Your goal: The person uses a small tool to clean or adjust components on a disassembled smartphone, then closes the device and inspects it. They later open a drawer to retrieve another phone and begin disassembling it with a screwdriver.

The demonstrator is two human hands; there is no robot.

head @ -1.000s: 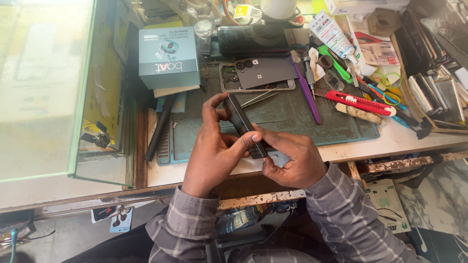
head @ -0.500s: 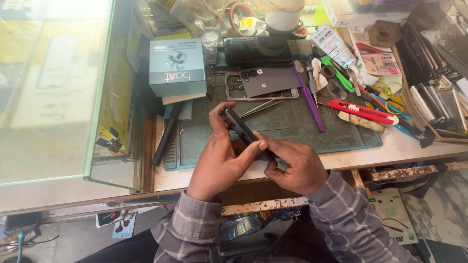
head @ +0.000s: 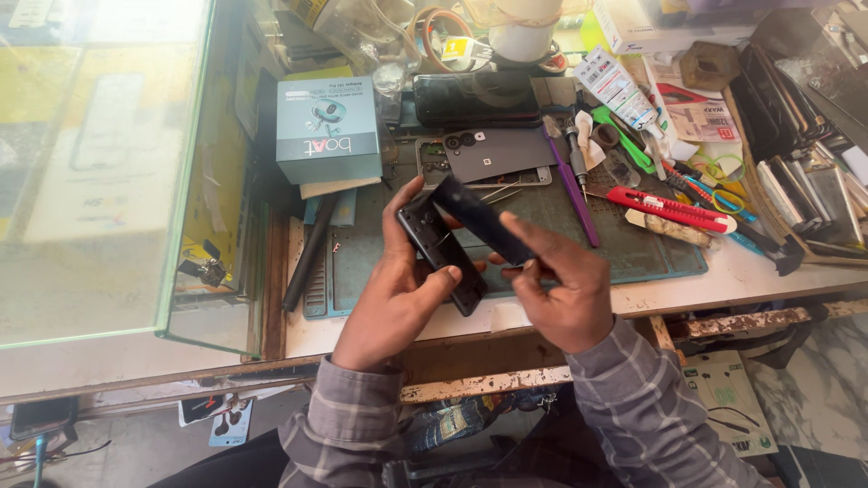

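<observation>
My left hand (head: 395, 294) grips a black phone body (head: 440, 255), held edge-up above the near part of a teal work mat (head: 624, 244). My right hand (head: 561, 289) holds a dark flat panel (head: 486, 223) by its near end; the panel is lifted away from the phone body at an angle, its far end still close to the phone's top. Both hands are over the bench's front edge. Grey checked sleeves cover both forearms.
A grey phone back cover (head: 497, 152) lies on the mat behind the hands, with a purple pry tool (head: 575, 190) and a red utility knife (head: 667, 206) to the right. A teal box (head: 327, 129) stands at left beside a glass display case (head: 99, 172). Several phones (head: 796, 99) are stacked at far right.
The hands were pressed together around the closed phone; now the right hand has pulled the dark panel up and away from the body held in the left hand.
</observation>
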